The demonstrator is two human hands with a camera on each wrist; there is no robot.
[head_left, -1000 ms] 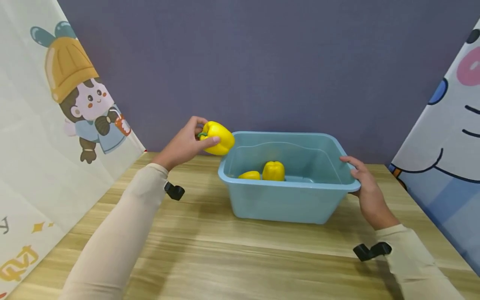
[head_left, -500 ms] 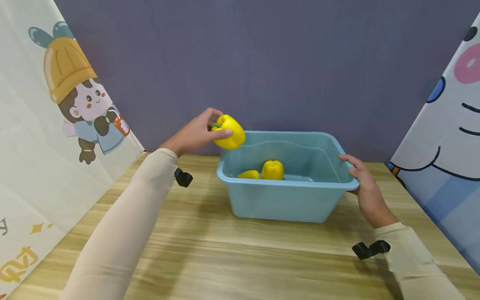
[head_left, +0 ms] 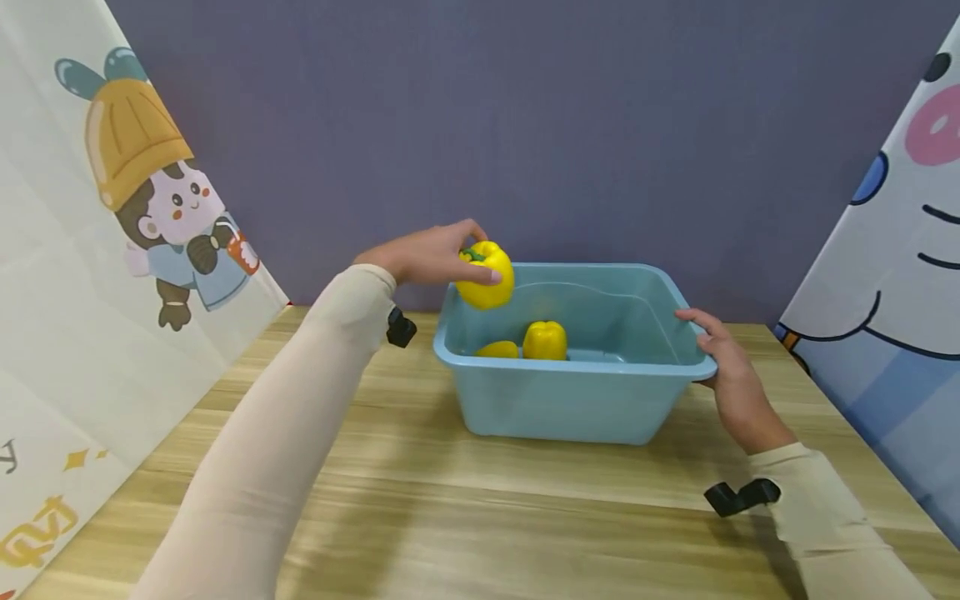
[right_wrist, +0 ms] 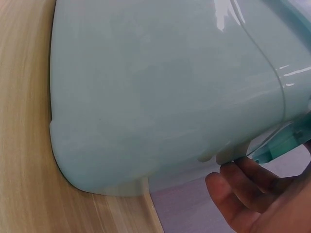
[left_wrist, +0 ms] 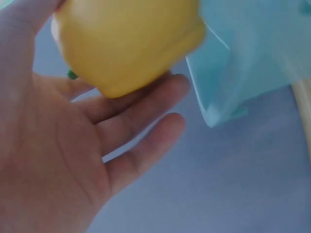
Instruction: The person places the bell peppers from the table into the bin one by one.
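In the head view my left hand (head_left: 435, 254) grips a yellow bell pepper (head_left: 487, 287) between thumb and fingers, above the left end of a light blue plastic tub (head_left: 555, 404). Its green stem faces the palm. The left wrist view shows the same pepper (left_wrist: 126, 43) close up, with the lower fingers extended beneath it. Inside the tub a second yellow pepper (head_left: 545, 341) stands by a third one (head_left: 498, 350), which the front wall partly hides. At the tub's right end my right hand (head_left: 731, 375) holds the rim; its fingertips (right_wrist: 233, 170) reach under the rim in the right wrist view.
The tub stands on a wood-grain table (head_left: 450, 517). Behind it rises a grey-purple backdrop (head_left: 525, 125). Printed panels flank the table: a cartoon figure on the left panel (head_left: 45, 250), another print on the right panel (head_left: 915, 275).
My left hand has carried the pepper rightward, from beside the tub's left rim to over its opening, rising and then dipping slightly. The right hand stays on the rim.
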